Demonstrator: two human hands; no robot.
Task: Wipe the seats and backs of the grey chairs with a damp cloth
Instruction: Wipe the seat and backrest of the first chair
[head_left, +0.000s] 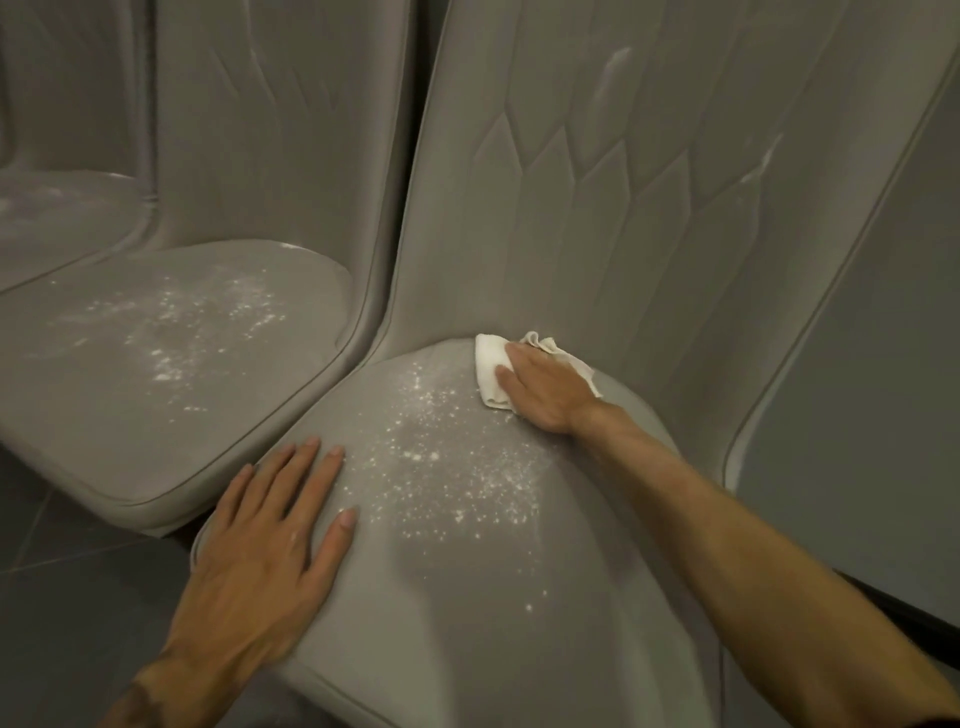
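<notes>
While the left hand (260, 540) rests flat, fingers straight and spread, on the grey chair's seat (467, 597), the right hand (543, 389) presses a white cloth (491, 366) beside white powder (441, 457) near the backrest (597, 208).

Three chairs are showing plainly: far chair (67, 223), middle chair (156, 441), near chair (467, 623). A grey panel (857, 415) at the right may be making a fourth. One cloth (491, 369) is lying in view. Two hands are showing, left hand (260, 551) and right hand (540, 389). Powder (441, 467) is speckling three seats.
</notes>
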